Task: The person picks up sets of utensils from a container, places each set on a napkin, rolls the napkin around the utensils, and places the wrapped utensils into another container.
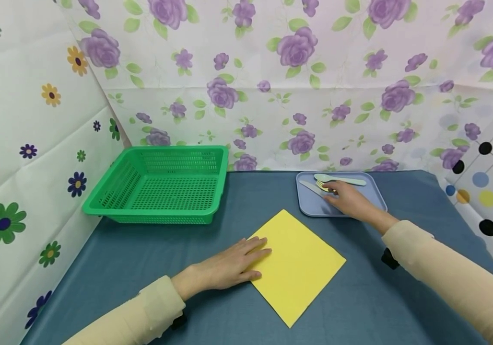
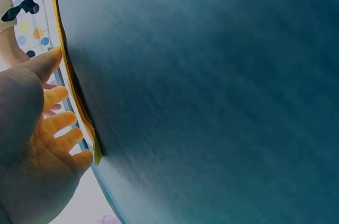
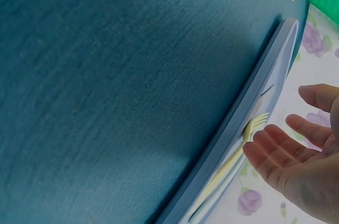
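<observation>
One smooth yellow square (sharp-cornered) lies under the left fingers.

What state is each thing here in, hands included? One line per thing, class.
Green basket: upright, open side up.
Yellow square: spread out, one corner toward the person.
Blue tray: face up, holding cutlery.
Yellow fork: on the tray, partly hidden.
Knife: on the tray, handle hidden.
Spoon: lying on the tray.
Left hand: fingers extended, on the yellow square.
Right hand: fingers loosely bent at the fork; contact unclear.
</observation>
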Available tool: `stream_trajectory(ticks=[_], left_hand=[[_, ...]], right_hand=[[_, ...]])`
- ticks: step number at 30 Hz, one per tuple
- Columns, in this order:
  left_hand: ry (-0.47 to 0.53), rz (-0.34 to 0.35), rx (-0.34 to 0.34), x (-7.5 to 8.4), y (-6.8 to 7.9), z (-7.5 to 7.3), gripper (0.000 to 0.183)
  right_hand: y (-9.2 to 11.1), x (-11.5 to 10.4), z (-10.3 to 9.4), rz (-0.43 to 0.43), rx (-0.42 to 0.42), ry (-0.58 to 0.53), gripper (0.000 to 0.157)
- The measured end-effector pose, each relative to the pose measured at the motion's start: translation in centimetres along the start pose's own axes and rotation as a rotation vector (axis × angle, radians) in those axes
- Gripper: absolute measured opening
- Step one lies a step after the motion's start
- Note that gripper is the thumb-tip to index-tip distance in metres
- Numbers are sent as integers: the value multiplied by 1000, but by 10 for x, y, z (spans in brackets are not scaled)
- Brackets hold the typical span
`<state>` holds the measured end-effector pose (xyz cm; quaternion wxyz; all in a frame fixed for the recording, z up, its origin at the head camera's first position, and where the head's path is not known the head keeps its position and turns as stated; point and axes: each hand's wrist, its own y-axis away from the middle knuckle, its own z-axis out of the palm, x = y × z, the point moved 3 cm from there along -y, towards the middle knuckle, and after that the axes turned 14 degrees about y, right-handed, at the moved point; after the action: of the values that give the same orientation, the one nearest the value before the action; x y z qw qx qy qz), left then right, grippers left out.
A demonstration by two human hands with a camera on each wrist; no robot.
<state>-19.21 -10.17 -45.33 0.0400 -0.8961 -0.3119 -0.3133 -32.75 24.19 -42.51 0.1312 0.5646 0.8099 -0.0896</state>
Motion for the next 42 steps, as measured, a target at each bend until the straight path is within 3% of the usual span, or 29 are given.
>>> stream_trajectory(ticks=[17, 34, 42], left_hand=[[36, -40, -27, -2, 1, 4, 62], [30, -33, -36, -1, 0, 4, 62], [26, -31, -32, -2, 1, 5, 62]], right_hand=[[-7, 3, 9, 17, 12, 21, 47], [-2, 15, 10, 141, -35, -217, 50], [-6, 20, 16, 158, -16, -231, 47]])
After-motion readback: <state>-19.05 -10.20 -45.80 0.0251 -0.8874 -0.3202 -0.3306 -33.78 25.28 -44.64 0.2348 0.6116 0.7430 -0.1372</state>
